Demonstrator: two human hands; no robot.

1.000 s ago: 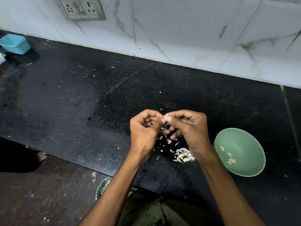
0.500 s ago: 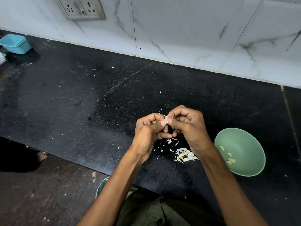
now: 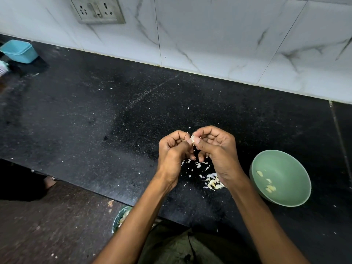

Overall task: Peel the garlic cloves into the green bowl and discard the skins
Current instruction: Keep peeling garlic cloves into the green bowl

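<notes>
From the head camera, both hands meet above a black speckled stone counter, fingers curled inward. The left hand and the right hand pinch one small garlic clove between thumbs and fingertips; only a pale sliver of it shows, and its long axis seems to run roughly upright between the two thumbs, though so little is visible that this is uncertain.

Under the hands, thin papery skins lie scattered on the counter, white to cream, curled and flaky, thickest in a small heap just beside the right wrist.

To the right of that heap stands the green bowl, round, smooth and matte, its rim tilted slightly toward the camera. Four peeled cloves rest inside on its left wall, pale yellow and glossy, each an elongated wedge.

Behind the counter rises a wall of white marble-veined tiles with a metal socket plate. At the far left sits a small turquoise plastic tub with rounded corners. Below the counter edge, a bin holding scraps shows partly beside the left forearm.
</notes>
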